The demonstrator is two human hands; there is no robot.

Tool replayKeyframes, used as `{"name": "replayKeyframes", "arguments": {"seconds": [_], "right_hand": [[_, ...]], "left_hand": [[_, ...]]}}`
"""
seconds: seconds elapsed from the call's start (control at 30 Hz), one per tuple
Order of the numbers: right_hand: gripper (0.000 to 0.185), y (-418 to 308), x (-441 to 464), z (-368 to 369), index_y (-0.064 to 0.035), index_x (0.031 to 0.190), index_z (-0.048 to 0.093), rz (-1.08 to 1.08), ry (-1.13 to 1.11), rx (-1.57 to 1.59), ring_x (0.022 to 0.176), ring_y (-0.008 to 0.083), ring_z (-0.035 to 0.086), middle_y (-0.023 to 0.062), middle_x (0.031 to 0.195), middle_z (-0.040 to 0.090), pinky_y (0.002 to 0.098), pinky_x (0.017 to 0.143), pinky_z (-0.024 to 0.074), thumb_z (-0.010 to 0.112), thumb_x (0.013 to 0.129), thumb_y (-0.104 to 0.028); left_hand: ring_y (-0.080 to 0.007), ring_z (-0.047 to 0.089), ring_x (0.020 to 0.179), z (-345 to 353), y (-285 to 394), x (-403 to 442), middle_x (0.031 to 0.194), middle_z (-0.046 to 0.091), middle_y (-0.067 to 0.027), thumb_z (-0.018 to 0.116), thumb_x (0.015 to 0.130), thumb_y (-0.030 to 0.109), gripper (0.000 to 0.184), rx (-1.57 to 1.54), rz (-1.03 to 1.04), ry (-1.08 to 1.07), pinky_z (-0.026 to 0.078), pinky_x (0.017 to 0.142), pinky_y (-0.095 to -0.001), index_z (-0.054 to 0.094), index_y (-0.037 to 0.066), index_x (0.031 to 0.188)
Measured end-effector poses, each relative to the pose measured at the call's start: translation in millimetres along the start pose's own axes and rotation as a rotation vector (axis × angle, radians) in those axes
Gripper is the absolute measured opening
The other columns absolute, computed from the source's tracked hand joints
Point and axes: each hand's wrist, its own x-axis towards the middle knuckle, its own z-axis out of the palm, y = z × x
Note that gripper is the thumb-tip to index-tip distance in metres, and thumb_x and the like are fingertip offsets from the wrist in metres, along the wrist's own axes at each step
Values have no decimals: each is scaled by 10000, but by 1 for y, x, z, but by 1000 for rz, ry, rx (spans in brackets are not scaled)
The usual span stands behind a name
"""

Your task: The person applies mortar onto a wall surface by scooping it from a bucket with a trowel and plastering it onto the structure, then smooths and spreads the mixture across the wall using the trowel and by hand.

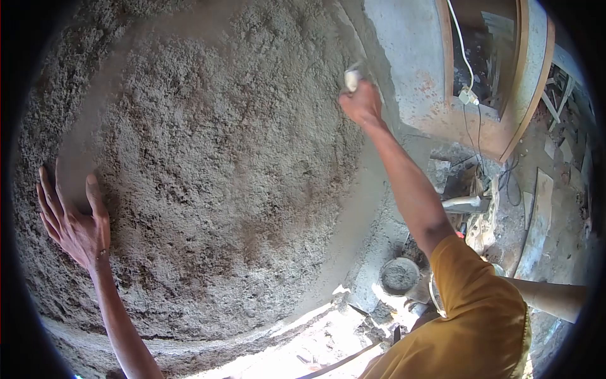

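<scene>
Left hand (79,230): open, fingers spread on rough plastered wall (227,158). Right hand (363,102): closed around blurred pale-handled tool (353,77).

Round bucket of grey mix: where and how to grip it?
Grip the bucket at opposite sides of its rim, coming from above with the left hand and right hand. It is round, its open top faces the camera, and the grey mix seems to leave the rim bare. The right hand would probably need to put its tool down first.
</scene>
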Motion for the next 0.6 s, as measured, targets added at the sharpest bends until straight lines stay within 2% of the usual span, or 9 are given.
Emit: {"name": "replayKeyframes", "arguments": {"seconds": [0.07, 0.23, 0.3, 0.37, 0.4, 0.43, 0.47, 0.5, 0.6], "right_hand": [[375, 12, -6, 5, 28, 1166, 720, 16, 139, 110, 1046, 487, 731, 316, 1072, 747, 555, 923, 585, 697, 901, -236], [535, 124, -126, 30, 19, 1371, 589, -68, -76, -58, 1011, 505, 728, 318, 1060, 742, 566, 901, 583, 693, 904, -220], [602, 199, -217, 34, 20, 1445, 502, 49, -281, -255, 986, 480, 737, 297, 1047, 746, 563, 885, 588, 656, 920, -232], [557, 266, -316, 10, 23, 1379, 536, 287, -664, -505, 1024, 480, 729, 305, 1124, 732, 616, 940, 554, 593, 928, -299], [560, 351, -391, 16, 8, 1402, 543, 139, -745, -518, 1101, 475, 716, 294, 1161, 732, 608, 996, 530, 572, 936, -301], [583, 382, -455, 1, -12, 1449, 535, 224, -889, -535, 1154, 473, 699, 283, 1192, 734, 588, 1030, 517, 574, 933, -279], [573, 346, -488, -41, 14, 1417, 536, 463, -931, -479, 1179, 489, 690, 316, 1176, 720, 567, 1024, 550, 584, 919, -267], [611, 356, -541, -70, 23, 1442, 519, 455, -951, -405, 1211, 482, 680, 334, 1241, 699, 563, 1038, 541, 592, 907, -264], [706, 354, -604, -139, 78, 1482, 473, 596, -1342, -551, 1278, 500, 634, 379, 1320, 647, 554, 1122, 470, 582, 921, -336]], "left_hand": [[-242, 274, 1624, 1, -1, 0, 1747, 349, 29, 388, 1034, 777, 738, -32, -8, -1, 189, 1346, -521, 419, 376, 1654], [-258, 420, 1547, 1, -14, -3, 1653, 495, -35, 501, 1075, 552, 599, 188, 47, -143, 298, 1302, -515, 514, 262, 1599], [-264, 452, 1510, -3, -9, -3, 1619, 520, -49, 505, 1078, 514, 570, 151, 89, -127, 329, 1269, -501, 531, 241, 1577], [-271, 485, 1472, -14, 0, -4, 1585, 546, -64, 509, 1081, 477, 541, 83, 114, -81, 359, 1237, -488, 548, 220, 1555], [-274, 501, 1454, -18, 2, -4, 1568, 559, -71, 510, 1082, 458, 527, 47, 121, -65, 374, 1220, -481, 556, 209, 1545], [-277, 517, 1435, -25, 3, -4, 1551, 572, -78, 512, 1084, 439, 513, 6, 122, -48, 390, 1204, -475, 565, 198, 1534], [-280, 533, 1416, -32, 3, -5, 1534, 585, -85, 514, 1085, 421, 499, -28, 116, -27, 405, 1188, -468, 573, 188, 1523], [-284, 549, 1397, -41, 5, -10, 1517, 597, -92, 516, 1087, 402, 486, -77, 102, -10, 420, 1172, -461, 582, 177, 1512], [-293, 598, 1341, -76, 33, -50, 1466, 636, -114, 521, 1091, 346, 446, -335, -20, 5, 466, 1123, -441, 607, 146, 1480]]}}
